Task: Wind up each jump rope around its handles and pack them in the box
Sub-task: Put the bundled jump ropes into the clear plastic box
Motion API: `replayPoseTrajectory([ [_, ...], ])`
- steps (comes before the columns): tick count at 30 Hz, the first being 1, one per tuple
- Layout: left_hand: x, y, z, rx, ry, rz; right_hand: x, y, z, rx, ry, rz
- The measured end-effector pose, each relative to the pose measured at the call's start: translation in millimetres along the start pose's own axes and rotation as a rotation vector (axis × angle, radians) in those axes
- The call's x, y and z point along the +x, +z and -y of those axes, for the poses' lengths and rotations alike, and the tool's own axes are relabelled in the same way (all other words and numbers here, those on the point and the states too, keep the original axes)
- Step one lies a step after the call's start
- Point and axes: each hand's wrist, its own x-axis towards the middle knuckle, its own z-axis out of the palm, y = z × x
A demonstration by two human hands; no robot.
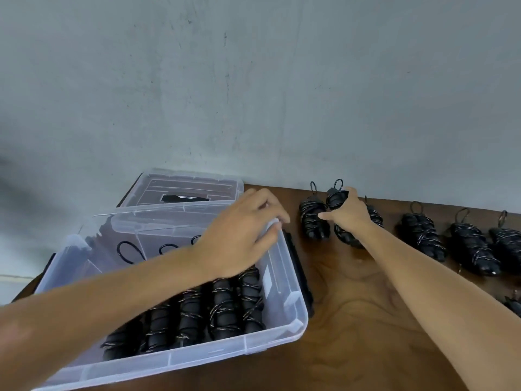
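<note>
Clear plastic storage box (284, 280), part-filled with wound ropes: left hand (242, 230) pinches its rim; right hand (348, 214) grips black wound jump-rope bundle (338, 200) on brown wooden table (352, 306); lift clear, lay parallel beside the packed row.

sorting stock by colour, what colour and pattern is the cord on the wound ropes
Black cord with pale flecks, wound around black handles; clearest in the head view on the ropes in the box.
</note>
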Motion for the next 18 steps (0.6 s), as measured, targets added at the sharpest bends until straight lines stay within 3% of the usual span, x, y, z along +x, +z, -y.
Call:
replayPoseTrajectory([
  [3,54.8,12.1,-8.6,0.046,-0.119,0.133,-2.8,-18.4,-10.4,0.096,-0.007,0.027],
  [6,108.7,48.1,-4.8,0.166,-0.334,0.465,-4.9,-36.5,-26.7,0.155,-0.005,0.062],
  [9,149.2,92.6,-2.0,0.090,-0.531,0.720,-3.9,-47.4,-49.6,0.213,-0.008,0.109],
  [13,181.7,139.0,-3.8,0.062,-0.754,0.776,0.3,-56.0,-76.0,0.286,-0.023,0.185],
  [18,204.0,184.1,4.4,0.030,-0.995,0.734,1.0,-59.8,-96.2,0.320,-0.054,0.237],
])
